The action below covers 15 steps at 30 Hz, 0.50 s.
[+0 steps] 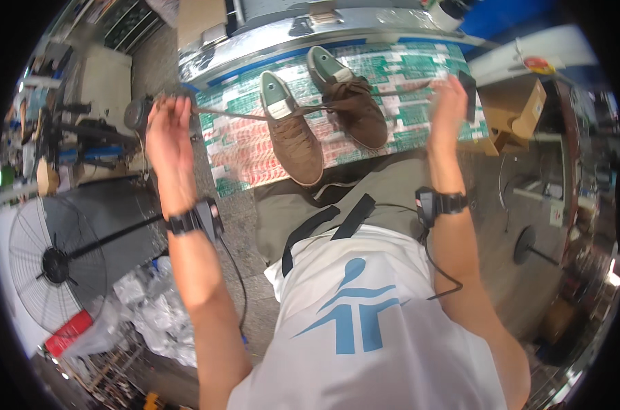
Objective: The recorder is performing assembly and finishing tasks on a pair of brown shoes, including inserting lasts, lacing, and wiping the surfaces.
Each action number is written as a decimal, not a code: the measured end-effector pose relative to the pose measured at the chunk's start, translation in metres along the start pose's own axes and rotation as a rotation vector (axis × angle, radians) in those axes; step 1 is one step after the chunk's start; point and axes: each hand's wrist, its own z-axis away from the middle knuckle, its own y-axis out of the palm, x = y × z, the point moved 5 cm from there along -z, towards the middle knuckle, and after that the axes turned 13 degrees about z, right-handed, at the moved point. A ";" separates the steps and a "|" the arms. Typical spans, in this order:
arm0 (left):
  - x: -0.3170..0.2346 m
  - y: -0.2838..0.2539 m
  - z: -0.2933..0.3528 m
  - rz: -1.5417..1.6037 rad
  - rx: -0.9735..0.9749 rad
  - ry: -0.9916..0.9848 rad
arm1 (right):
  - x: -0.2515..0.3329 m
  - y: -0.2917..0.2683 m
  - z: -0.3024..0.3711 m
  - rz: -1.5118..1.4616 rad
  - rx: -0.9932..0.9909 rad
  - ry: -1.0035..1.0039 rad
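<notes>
At lower left we see a standing fan point(50, 263) with a round wire guard, and beside it a heap of clear plastic bags point(153, 311) on the floor. Near the fan's base lies a red object point(67, 333). At right we find an open cardboard box point(518, 109), and lower down a round black stand point(527, 244) on the floor.

A patterned green-and-red covered table point(392, 75) carries two brown suede shoes point(293, 133) lying side by side.
</notes>
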 end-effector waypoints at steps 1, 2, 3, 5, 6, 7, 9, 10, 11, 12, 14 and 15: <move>-0.001 0.008 -0.011 -0.044 -0.109 0.055 | 0.004 -0.008 0.000 -0.022 -0.030 0.022; 0.000 0.006 -0.025 -0.081 -0.033 0.038 | -0.001 -0.016 -0.006 -0.078 -0.033 0.065; 0.004 0.014 -0.034 -0.214 0.010 0.103 | -0.002 -0.021 -0.008 -0.094 -0.076 0.097; 0.019 0.048 -0.037 -0.686 0.246 0.167 | 0.011 -0.020 0.000 -0.084 0.060 0.044; 0.038 0.068 -0.034 -0.715 0.426 0.142 | 0.016 -0.010 0.011 -0.039 0.203 0.105; 0.064 0.073 -0.031 -0.946 0.384 0.182 | 0.025 0.001 0.028 0.012 0.336 0.163; 0.124 0.100 -0.022 -1.458 0.722 0.142 | 0.009 0.021 0.065 0.033 0.700 0.056; 0.163 0.105 -0.012 -1.396 0.752 0.023 | 0.008 0.031 0.070 0.265 0.702 -0.285; 0.179 0.105 -0.013 -1.397 0.737 0.026 | 0.016 0.048 0.094 0.479 0.676 -0.606; 0.196 0.099 -0.013 -1.421 0.784 -0.105 | 0.027 0.062 0.111 0.424 0.803 -0.523; 0.210 0.102 -0.009 -1.406 0.855 -0.286 | 0.032 0.074 0.125 0.370 0.922 -0.424; 0.231 0.114 -0.006 -1.400 0.843 -0.278 | 0.012 0.076 0.109 0.399 0.931 -0.496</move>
